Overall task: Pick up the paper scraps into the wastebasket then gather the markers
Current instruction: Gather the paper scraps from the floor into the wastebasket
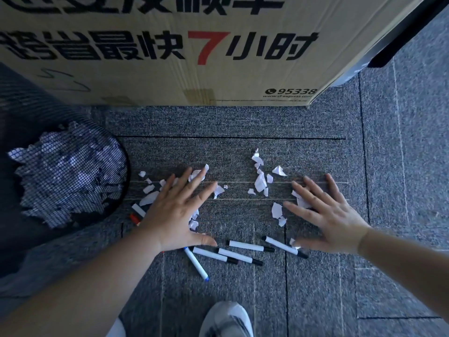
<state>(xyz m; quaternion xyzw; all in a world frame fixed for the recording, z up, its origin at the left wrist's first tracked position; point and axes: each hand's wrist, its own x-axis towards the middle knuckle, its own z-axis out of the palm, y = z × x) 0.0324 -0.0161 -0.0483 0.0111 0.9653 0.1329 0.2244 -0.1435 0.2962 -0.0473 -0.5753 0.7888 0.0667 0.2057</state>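
Observation:
White paper scraps (260, 181) lie scattered over the grey carpet between and under my hands. My left hand (177, 210) is spread flat with straight fingers over the left cluster of scraps. My right hand (325, 212) is spread likewise over scraps on the right, holding nothing. Several white markers (245, 245) with black caps lie just below the hands, one with a blue cap (195, 263). A red-capped marker (136, 215) peeks out left of my left wrist. The black mesh wastebasket (60, 171) stands at the left with torn paper inside.
A large printed cardboard box (170, 49) stands right behind the scraps. My grey shoe (227, 319) is at the bottom centre. Carpet tiles stretch away to the right.

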